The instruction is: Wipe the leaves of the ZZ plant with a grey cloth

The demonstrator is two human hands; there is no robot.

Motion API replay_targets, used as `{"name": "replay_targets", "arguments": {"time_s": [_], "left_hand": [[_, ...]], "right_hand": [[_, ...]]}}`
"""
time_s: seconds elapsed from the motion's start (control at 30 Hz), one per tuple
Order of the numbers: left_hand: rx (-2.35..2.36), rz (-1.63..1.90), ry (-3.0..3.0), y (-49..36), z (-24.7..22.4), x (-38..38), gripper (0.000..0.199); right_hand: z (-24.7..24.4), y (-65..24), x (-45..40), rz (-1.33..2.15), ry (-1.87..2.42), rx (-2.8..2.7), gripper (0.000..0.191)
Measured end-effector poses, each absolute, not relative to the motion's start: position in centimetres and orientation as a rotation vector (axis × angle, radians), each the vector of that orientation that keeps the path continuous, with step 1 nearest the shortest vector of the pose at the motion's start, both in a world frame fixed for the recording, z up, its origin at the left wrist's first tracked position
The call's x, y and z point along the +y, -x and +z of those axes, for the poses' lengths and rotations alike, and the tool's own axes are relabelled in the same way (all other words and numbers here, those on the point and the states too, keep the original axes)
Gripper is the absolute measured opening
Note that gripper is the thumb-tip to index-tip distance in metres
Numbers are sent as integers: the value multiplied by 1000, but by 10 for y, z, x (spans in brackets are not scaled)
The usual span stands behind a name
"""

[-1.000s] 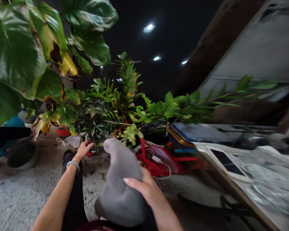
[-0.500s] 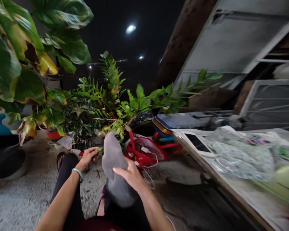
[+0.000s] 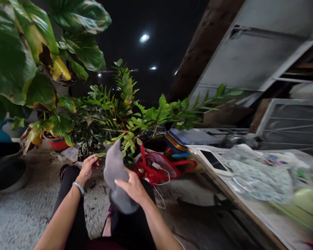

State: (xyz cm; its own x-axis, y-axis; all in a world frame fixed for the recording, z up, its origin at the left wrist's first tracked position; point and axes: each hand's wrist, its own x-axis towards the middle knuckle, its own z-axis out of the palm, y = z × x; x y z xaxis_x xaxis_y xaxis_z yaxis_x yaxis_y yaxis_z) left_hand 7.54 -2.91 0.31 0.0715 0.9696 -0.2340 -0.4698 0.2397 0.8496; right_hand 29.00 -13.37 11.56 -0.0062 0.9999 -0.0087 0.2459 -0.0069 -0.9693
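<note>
My left hand (image 3: 88, 167), with a bracelet at the wrist, pinches a small green leaf (image 3: 101, 155) at the edge of the low plants. To its right, my right hand (image 3: 131, 184) grips a grey cloth (image 3: 117, 180), thumb on top and the other fingers partly hidden. The cloth hangs over my dark-trousered leg, its upper tip near the light green leaves of a plant (image 3: 131, 137). Whether the cloth touches those leaves I cannot tell.
Big yellowing leaves (image 3: 39, 52) rise at the left above a red pot (image 3: 56, 143). A dark basin (image 3: 9, 175) is at the far left. Right of my hands lies a red bag (image 3: 152, 170) with a white cable. A table (image 3: 224, 187) bears a white tablet (image 3: 214, 161) and plastic bags.
Both hands have moved slightly left. The cloth has shifted left with my right hand and looks narrower and more folded. More of the leaf shows at my left fingertips.
</note>
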Motion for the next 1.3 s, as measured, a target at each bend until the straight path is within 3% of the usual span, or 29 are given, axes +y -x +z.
{"name": "replay_targets", "arguments": {"time_s": [0.13,0.3,0.37,0.57,0.67,0.93,1.2,1.3], "left_hand": [[933,1212,-666,-71,7,-31,55],[900,1165,-706,-70,11,-32,54],[904,1187,-700,-70,9,-32,53],[927,1232,-672,-68,3,-30,50],[927,1202,-709,-66,3,-29,52],[885,1211,-709,-69,5,-29,51],[881,1213,-688,-68,1,-28,50],[898,1194,-715,-67,2,-27,48]], "right_hand": [[122,-315,-165,1155,1383,-1314,28],[143,-344,-112,659,1447,-822,43],[139,-330,-84,613,1436,-830,46],[112,-279,-110,1090,1409,-1545,38],[119,-296,-146,1239,1350,-1556,32],[148,-306,-76,621,1349,-960,40],[127,-277,-128,1343,1353,-1567,22],[152,-300,-133,1275,1339,-1363,29]]}}
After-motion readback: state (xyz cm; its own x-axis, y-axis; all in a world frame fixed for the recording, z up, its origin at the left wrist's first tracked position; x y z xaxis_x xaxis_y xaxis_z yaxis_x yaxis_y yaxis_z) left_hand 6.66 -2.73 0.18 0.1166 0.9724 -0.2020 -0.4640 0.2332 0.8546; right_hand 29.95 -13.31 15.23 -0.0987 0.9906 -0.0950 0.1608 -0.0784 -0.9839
